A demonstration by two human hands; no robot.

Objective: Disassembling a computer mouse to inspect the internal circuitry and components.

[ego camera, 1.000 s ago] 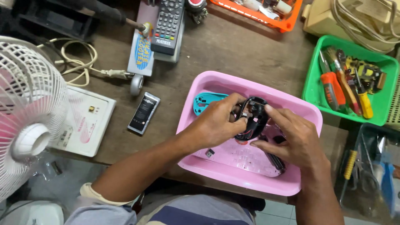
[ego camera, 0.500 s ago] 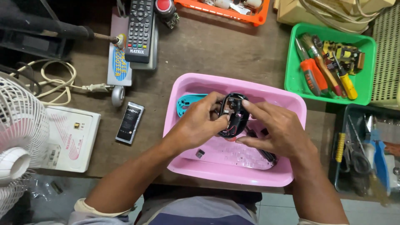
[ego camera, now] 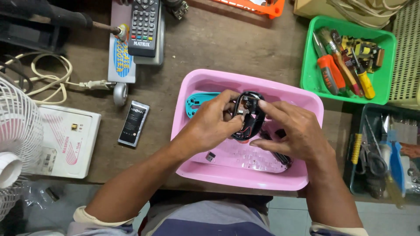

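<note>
Over the pink tray (ego camera: pixel 188 131) on the desk (ego camera: pixel 227 48), our left hand (ego camera: pixel 210 126) and right hand (ego camera: pixel 297 131) both grip the opened black mouse (ego camera: pixel 247 116), fingers clamped on it.

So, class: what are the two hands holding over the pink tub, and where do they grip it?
An opened black mouse base: left hand grips its left edge, right hand its top and right side.

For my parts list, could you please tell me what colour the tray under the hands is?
Pink: the tray is plain pink plastic, best seen in the head view.
</note>
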